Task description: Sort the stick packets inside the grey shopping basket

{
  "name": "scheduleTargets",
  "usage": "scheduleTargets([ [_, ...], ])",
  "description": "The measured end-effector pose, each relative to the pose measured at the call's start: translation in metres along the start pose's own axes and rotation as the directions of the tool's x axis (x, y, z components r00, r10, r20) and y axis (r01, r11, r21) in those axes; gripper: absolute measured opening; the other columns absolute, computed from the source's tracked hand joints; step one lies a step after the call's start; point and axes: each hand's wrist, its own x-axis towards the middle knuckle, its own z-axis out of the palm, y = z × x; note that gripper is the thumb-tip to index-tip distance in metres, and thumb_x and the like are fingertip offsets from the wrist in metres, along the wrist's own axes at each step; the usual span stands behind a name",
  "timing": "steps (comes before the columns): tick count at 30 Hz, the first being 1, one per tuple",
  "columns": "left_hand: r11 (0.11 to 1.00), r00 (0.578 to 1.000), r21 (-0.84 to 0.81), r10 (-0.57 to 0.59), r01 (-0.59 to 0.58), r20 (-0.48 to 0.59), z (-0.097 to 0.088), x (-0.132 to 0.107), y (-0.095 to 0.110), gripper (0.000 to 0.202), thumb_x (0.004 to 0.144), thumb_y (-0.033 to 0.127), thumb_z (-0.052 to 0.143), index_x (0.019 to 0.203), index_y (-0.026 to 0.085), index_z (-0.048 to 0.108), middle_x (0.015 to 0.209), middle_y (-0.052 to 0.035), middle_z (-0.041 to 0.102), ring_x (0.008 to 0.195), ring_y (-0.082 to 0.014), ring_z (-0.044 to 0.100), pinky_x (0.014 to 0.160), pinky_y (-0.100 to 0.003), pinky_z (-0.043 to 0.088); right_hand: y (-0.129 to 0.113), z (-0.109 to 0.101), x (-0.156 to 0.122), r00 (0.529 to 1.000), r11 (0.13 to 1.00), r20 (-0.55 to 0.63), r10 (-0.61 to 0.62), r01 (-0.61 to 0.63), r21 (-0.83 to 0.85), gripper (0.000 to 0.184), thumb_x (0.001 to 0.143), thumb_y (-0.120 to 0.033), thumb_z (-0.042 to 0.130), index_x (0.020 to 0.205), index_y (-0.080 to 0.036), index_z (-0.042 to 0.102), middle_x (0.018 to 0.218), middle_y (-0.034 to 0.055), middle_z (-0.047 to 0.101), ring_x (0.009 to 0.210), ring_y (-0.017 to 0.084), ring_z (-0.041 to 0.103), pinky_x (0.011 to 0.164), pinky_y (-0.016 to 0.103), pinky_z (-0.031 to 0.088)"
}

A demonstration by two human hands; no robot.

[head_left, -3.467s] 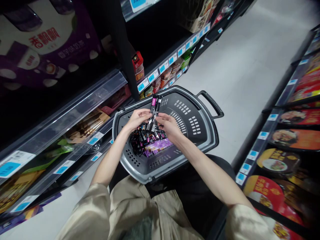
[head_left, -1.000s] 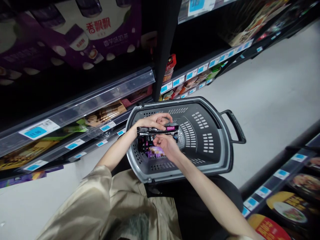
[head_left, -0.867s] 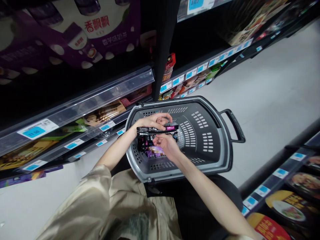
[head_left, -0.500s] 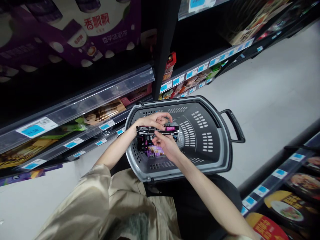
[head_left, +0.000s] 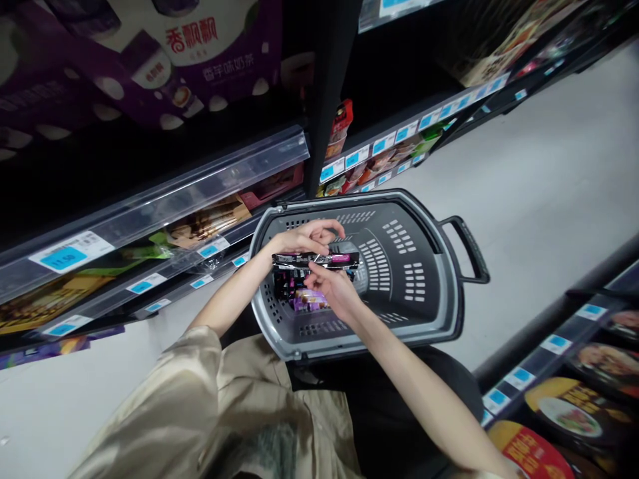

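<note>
Over the grey shopping basket, both of my hands hold one slim black packet with a pink patch near its right end. My left hand reaches across the packet's far side, its fingers bent round the upper edge. From the near side my right hand pinches the lower edge with thumb and fingers. Beneath them, in the left part of the basket, lie a purple snack packet and several dark packets, partly covered by my hands.
Shelves with price tags run along the left, carrying large purple boxes. On the right a low shelf holds round-lidded food tubs. The basket's black handle sticks out to the right over the pale floor.
The black packet has turned slightly in my fingers, and its face catches the light differently. My hands stay in nearly the same place above the basket.
</note>
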Motion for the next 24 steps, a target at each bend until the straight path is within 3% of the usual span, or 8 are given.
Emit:
scheduleTargets([
  [9,0.999,0.999,0.000,0.042,-0.042,-0.008,0.004,0.000,0.005,0.055,0.063,0.033,0.094,0.101,0.019,0.058,0.062,0.0115,0.032,0.052,-0.0057,0.027,0.051,-0.022,0.021,0.001,0.000,-0.004,0.999,0.999,0.013,-0.042,0.041,0.028,0.031,0.061,-0.040,0.094,0.065,-0.018,0.073,0.061,0.0026,0.069,0.059,0.013,0.058,0.063,0.030,0.042],
  [14,0.997,0.997,-0.042,0.070,-0.069,0.041,0.004,0.000,0.010,0.061,0.056,0.031,0.097,0.100,0.019,0.056,0.062,0.0120,0.031,0.052,-0.0055,0.029,0.052,-0.022,0.022,0.002,0.002,-0.003,0.999,0.999,-0.038,-0.027,0.029,0.043,0.039,0.057,-0.046,0.097,0.071,-0.019,0.074,0.064,0.0030,0.073,0.058,0.014,0.058,0.062,0.031,0.043],
  [20,0.995,0.997,-0.067,0.070,-0.070,-0.014,0.008,-0.003,0.012,0.056,0.059,0.033,0.095,0.098,0.020,0.056,0.062,0.0111,0.031,0.053,-0.0062,0.031,0.053,-0.024,0.022,0.003,0.003,-0.004,0.997,0.997,-0.022,-0.073,0.073,0.033,0.047,0.061,-0.056,0.095,0.058,-0.021,0.063,0.061,0.0037,0.071,0.054,0.014,0.056,0.060,0.031,0.042],
  [24,0.991,0.997,-0.111,0.078,-0.081,-0.030,0.009,-0.005,0.008,0.054,0.061,0.031,0.094,0.095,0.021,0.054,0.060,0.0103,0.034,0.052,-0.0064,0.031,0.053,-0.024,0.020,-0.001,0.002,-0.005,0.998,0.998,-0.007,-0.059,0.059,0.027,0.042,0.062,-0.054,0.094,0.064,-0.020,0.070,0.064,0.0041,0.073,0.056,0.015,0.058,0.061,0.031,0.042],
])
